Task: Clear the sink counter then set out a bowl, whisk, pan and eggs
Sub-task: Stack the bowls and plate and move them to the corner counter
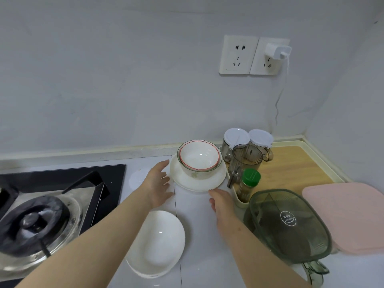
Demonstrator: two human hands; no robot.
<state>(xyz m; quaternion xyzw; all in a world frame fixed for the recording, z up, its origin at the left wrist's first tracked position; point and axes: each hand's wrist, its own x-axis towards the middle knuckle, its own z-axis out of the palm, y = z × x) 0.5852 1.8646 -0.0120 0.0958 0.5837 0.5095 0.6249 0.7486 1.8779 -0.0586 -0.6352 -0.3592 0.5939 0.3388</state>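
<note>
Head view: my left hand (159,183) and right hand (220,201) flank the stack of plates (180,180) at the back of the tabletop (195,221), each grip spread and holding nothing. The red-rimmed bowl (199,156) sits nested in a glass bowl (193,173) on top. An uneven lift could slide both bowls off; my right wrist could topple the green-capped bottle (248,185) close by.

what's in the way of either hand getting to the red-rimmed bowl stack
Nothing visible. The left hand is by the left rim of the white plates under the red-rimmed white bowl, the right hand by their front rim. The green-lidded spice jar stands off to the right.
</note>
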